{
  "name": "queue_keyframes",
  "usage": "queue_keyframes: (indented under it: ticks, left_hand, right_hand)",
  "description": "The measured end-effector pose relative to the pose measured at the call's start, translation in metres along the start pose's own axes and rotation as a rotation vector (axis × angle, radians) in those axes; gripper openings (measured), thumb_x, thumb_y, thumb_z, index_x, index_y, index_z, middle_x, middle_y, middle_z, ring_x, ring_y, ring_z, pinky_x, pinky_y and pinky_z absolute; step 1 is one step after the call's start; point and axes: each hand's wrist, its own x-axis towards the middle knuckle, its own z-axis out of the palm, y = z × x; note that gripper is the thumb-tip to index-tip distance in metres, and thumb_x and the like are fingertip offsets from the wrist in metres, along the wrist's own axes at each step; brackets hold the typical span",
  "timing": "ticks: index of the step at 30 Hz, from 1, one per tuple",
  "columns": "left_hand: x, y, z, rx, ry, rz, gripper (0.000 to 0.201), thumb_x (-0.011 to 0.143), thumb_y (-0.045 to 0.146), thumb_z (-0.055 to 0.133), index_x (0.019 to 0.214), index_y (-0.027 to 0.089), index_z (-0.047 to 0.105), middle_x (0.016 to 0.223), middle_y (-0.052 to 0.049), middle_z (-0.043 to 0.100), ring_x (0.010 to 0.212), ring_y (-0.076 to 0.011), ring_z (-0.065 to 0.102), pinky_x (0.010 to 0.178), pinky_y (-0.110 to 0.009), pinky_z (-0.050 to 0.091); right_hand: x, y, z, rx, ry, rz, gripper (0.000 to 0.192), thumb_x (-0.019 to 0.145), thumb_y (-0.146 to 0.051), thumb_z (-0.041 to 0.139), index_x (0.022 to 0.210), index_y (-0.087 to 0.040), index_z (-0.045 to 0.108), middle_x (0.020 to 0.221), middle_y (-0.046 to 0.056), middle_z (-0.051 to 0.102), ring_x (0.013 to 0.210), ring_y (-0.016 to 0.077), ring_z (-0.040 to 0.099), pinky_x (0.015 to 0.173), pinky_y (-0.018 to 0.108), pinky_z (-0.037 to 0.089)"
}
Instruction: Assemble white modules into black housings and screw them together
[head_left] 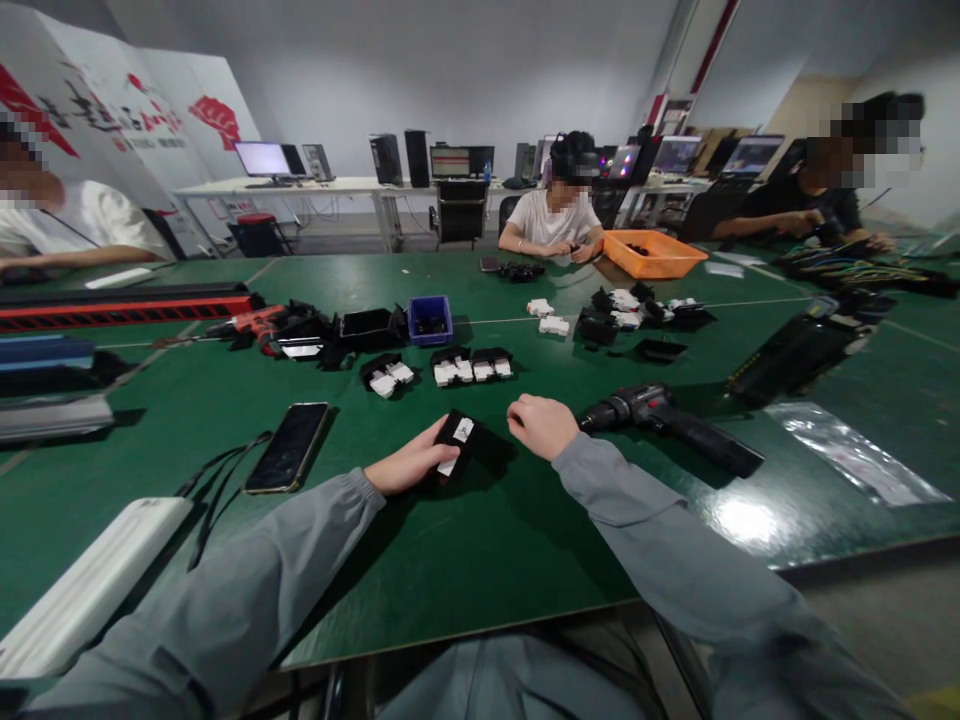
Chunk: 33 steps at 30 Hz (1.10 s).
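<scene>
My left hand (409, 465) grips a small black part with a white label (457, 438) and holds it against the green table (480, 540). My right hand (541, 425) hovers just right of that part, fingers curled closed, nothing visible in it. A black power screwdriver (667, 422) lies on the table right beside my right hand. A row of similar black and white parts (471, 366) sits a little beyond both hands.
A phone (289, 446) lies at the left with a strap, and a white bar (82, 590) near the left corner. Further off: a blue bin (430, 319), a red drill (259, 325), an orange tray (651, 254). Other people sit across and at both sides.
</scene>
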Motion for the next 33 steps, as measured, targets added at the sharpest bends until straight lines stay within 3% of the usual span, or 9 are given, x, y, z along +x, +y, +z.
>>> queue_keyframes:
  ticks: [4,7,10,13,29,33]
  left_hand:
    - [-0.002,0.0,0.004,0.08,0.064,0.09,0.059,0.084,0.037,0.063,0.135,0.021,0.039,0.097,-0.003,0.054,0.069,-0.0118,0.051,0.057,-0.024,0.045]
    - [-0.003,0.0,0.008,0.208,0.156,0.229,0.061,0.085,0.036,0.064,0.138,0.022,0.037,0.111,-0.005,0.054,0.089,-0.0175,0.055,0.077,-0.03,0.05]
    - [-0.005,-0.001,0.01,0.326,0.17,0.314,0.065,0.086,0.032,0.065,0.141,0.021,0.033,0.124,-0.009,0.051,0.109,-0.0228,0.053,0.098,-0.038,0.045]
    - [-0.006,-0.001,0.011,0.379,0.147,0.328,0.068,0.087,0.03,0.065,0.143,0.021,0.029,0.13,-0.01,0.049,0.115,-0.0244,0.052,0.105,-0.042,0.041]
    - [-0.007,0.004,0.017,0.424,0.102,0.311,0.068,0.087,0.031,0.065,0.143,0.021,0.028,0.134,-0.011,0.046,0.122,-0.0247,0.049,0.109,-0.042,0.037]
    - [-0.008,0.005,0.017,0.437,0.111,0.308,0.066,0.088,0.031,0.064,0.143,0.021,0.029,0.133,-0.011,0.046,0.121,-0.0251,0.05,0.108,-0.043,0.038]
  right_hand:
    - [-0.01,-0.008,-0.002,0.277,0.197,-0.051,0.016,0.093,-0.026,0.055,0.093,-0.018,0.069,0.092,0.004,0.067,0.073,0.0142,0.061,0.068,0.028,0.045]
    - [-0.019,-0.017,-0.005,0.59,0.327,-0.186,0.012,0.09,-0.024,0.058,0.088,-0.017,0.068,0.084,0.003,0.064,0.066,0.0122,0.056,0.066,0.027,0.046]
    - [-0.025,-0.028,-0.005,0.846,0.288,-0.267,0.012,0.089,-0.025,0.06,0.086,-0.017,0.068,0.077,0.002,0.062,0.064,0.0118,0.056,0.06,0.025,0.045]
    - [-0.027,-0.036,-0.003,0.972,0.214,-0.276,0.011,0.088,-0.025,0.063,0.084,-0.016,0.069,0.075,0.001,0.062,0.061,0.0112,0.056,0.056,0.023,0.044]
    - [-0.03,-0.04,-0.003,0.903,0.196,-0.322,0.008,0.085,-0.022,0.065,0.079,-0.016,0.066,0.072,0.0,0.061,0.061,0.0109,0.055,0.058,0.023,0.043]
    - [-0.029,-0.04,0.0,0.789,0.209,-0.263,0.019,0.087,-0.029,0.067,0.072,-0.016,0.064,0.068,-0.001,0.06,0.06,0.0108,0.054,0.058,0.023,0.041]
